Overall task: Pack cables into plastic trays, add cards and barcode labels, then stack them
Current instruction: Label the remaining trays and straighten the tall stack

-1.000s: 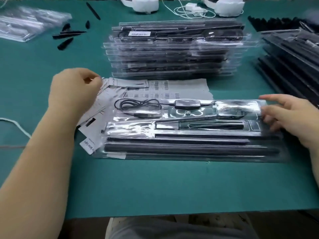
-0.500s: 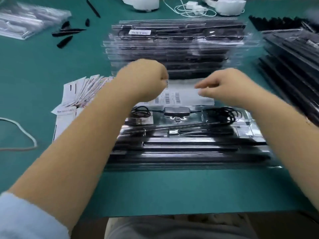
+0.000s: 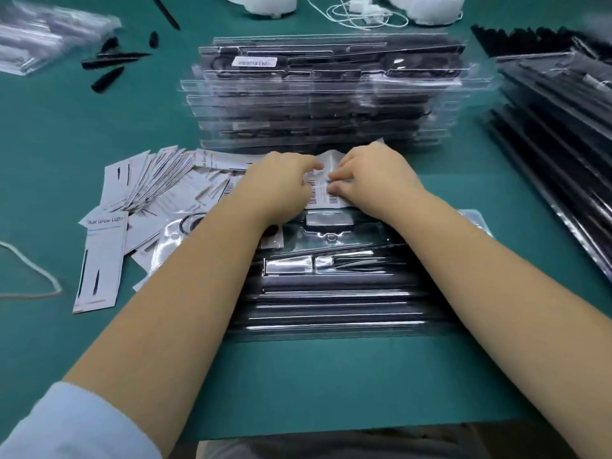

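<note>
A clear plastic tray (image 3: 334, 293) with black bars and a coiled black cable lies in front of me on the green table. Just beyond it lies a white sheet of barcode labels (image 3: 323, 193). My left hand (image 3: 281, 183) and my right hand (image 3: 371, 175) meet over that sheet, with the fingertips of both pinching at it near its middle. The sheet's far edge is lifted and crumpled. A fanned pile of white cards (image 3: 149, 190) lies to the left of the tray. A tall stack of packed trays (image 3: 324, 94) stands behind the sheet, its top tray bearing a barcode label (image 3: 254, 62).
Another pile of dark trays (image 3: 563, 134) slopes along the right side. Loose black pointed parts (image 3: 109, 66) and a clear bag (image 3: 43, 38) lie at the far left. A white cord (image 3: 361, 14) and white objects sit at the far edge. A pale string (image 3: 33, 276) lies at the left.
Both hands left the card pile and the tray's right end, came together over the label sheet and dropped onto it. The view shifted closer.
</note>
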Demonstrator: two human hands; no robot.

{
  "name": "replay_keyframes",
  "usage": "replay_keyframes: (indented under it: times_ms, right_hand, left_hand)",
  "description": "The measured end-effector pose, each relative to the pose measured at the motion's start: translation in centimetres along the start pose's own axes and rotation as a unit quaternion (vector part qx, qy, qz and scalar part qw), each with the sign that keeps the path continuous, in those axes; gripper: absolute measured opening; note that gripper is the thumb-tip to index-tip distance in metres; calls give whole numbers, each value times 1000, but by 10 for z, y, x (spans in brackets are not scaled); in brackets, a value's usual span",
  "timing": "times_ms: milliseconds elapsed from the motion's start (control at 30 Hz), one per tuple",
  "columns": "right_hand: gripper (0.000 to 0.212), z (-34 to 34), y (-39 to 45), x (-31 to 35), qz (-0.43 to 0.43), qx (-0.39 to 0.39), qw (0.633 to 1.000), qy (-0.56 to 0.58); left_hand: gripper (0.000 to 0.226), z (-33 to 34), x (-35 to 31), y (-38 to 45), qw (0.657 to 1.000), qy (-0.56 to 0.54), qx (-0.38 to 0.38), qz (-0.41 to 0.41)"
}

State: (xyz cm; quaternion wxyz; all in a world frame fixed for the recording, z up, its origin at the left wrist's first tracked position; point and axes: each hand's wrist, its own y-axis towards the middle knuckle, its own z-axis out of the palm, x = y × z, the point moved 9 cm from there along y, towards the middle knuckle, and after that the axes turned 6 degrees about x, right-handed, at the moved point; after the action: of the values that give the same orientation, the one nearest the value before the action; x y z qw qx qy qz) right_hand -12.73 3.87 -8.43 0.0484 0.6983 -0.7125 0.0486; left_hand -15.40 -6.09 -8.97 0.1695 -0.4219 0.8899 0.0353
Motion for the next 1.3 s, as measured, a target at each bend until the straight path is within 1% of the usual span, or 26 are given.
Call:
replay_keyframes:
  times_ms: [67,133,267,433,567,733,833,967,1167,1300]
  right_hand:
    - [34,-3,-3,0,-5,-17,1000,-5]
    - [33,-3,-3,-2,-4,-20,1000,-8]
    - [27,1,0,-2,-2,-2,1000,17]
    - [21,-5,0,-4,5,-18,999,27]
    - [21,-4,2,2,9,0,1000,-14]
    - [18,-6,-3,1,11,-14,999,30]
    - [23,-7,-2,-5,32,-21,999,22]
    - [27,-4,-3,-5,30,-5,1000,-2]
    - [23,-7,-3,1,7,-5,1000,-12]
    - [21,-7,-4,1,13,-7,1000,21]
  left_hand:
    - [44,-1,0,1,1000,-16,-3,15]
    - [38,-2,0,2,1000,-6,-5,26]
    - [33,-1,2,5,1000,17,-11,21]
    - [29,0,4,8,1000,18,-12,21]
    - [28,-1,5,9,1000,13,-12,21]
    - [28,-3,5,10,999,10,-20,26]
    - [27,-3,3,9,999,14,-25,31]
    - [28,-3,5,10,999,8,-27,22]
    - [28,-4,6,10,1000,0,-28,15]
    - [28,-4,5,9,1000,-2,-28,14]
